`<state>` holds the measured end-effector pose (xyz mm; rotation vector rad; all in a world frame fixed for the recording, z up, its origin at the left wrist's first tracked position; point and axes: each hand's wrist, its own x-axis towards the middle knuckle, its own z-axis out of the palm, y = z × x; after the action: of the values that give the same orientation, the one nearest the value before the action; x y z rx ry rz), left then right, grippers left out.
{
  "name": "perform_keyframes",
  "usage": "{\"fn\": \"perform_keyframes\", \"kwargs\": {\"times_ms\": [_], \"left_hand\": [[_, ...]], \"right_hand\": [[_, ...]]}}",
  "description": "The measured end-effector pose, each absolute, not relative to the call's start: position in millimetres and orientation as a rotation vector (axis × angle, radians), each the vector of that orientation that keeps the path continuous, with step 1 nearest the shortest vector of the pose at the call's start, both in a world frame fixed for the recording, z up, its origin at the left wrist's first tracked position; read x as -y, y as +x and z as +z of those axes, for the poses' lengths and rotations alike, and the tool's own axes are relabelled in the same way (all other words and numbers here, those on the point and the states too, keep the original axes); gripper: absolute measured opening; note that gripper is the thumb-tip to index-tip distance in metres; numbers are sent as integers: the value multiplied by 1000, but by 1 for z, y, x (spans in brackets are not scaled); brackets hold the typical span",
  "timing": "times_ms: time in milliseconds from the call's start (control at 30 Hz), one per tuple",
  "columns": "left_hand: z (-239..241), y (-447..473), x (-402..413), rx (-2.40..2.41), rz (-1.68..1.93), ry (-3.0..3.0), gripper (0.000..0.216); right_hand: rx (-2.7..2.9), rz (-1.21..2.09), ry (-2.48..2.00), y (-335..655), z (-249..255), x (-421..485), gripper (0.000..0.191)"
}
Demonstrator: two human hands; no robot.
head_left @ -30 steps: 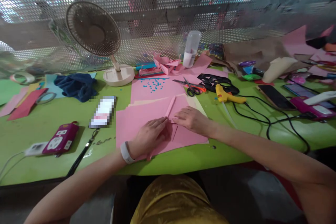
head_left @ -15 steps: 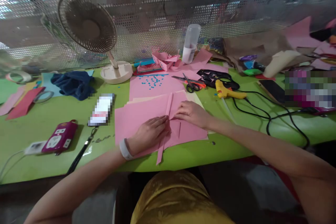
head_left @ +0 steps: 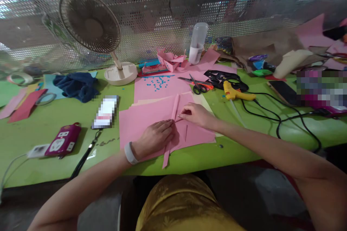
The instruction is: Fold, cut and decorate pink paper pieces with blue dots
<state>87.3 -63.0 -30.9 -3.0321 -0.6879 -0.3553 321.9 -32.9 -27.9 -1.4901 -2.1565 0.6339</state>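
1. Across the whole back of your green table [head_left: 21, 133] stands a perforated metal panel [head_left: 151, 25], with light coming through its holes.
2. At your far left, red paper [head_left: 28, 106] lies among other coloured sheets; nearer you sits a purple socket block [head_left: 62, 140] with a white plug.
3. Next come a crumpled dark blue cloth [head_left: 77, 85], a cream fan [head_left: 93, 25] on its round base, and a lit phone [head_left: 105, 112] with a black lanyard.
4. In the middle, your left hand [head_left: 155, 135] lies palm down on the pink sheets [head_left: 135, 115]; its underside is hidden, so you can't make out whether that grip has caught anything.
5. At its fingertips, the narrow pink paper strip [head_left: 176, 106] lies on those sheets.
6. Just right of it, your right hand [head_left: 196, 114] has thumb and forefinger close together; whether its grip pinches paper is too small to tell.
7. Beyond the sheets are scissors [head_left: 200, 88] and a part-clear bottle [head_left: 198, 41].
8. Farther right lie a yellow glue gun [head_left: 240, 94], brown paper [head_left: 260, 48] against the panel, and a dark phone [head_left: 284, 92].
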Motion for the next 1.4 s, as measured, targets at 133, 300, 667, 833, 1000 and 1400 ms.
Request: {"fn": "perform_keyframes", "kwargs": {"times_ms": [133,300,667,833,1000,1400], "left_hand": [[-29,87,63,682,-325,-3027,28],[-24,93,63,768,-291,-3011,27],[-25,99,56,788,-202,-2991,52],[-28,99,52,779,-219,-2996,55],[-25,101,53,821,-217,-3035,54],[-24,104,51,891,-299,-3092,61]], "right_hand": [[2160,572,-1480,322,-30,35,9],[2147,544,-1494,326,-34,37,11],[2072,546,-1502,324,-37,39,8],[2120,545,-1548,326,-39,37,15],[2106,502,-1532,326,-41,39,13],[2077,532,-1582,321,-35,42,15]]}}
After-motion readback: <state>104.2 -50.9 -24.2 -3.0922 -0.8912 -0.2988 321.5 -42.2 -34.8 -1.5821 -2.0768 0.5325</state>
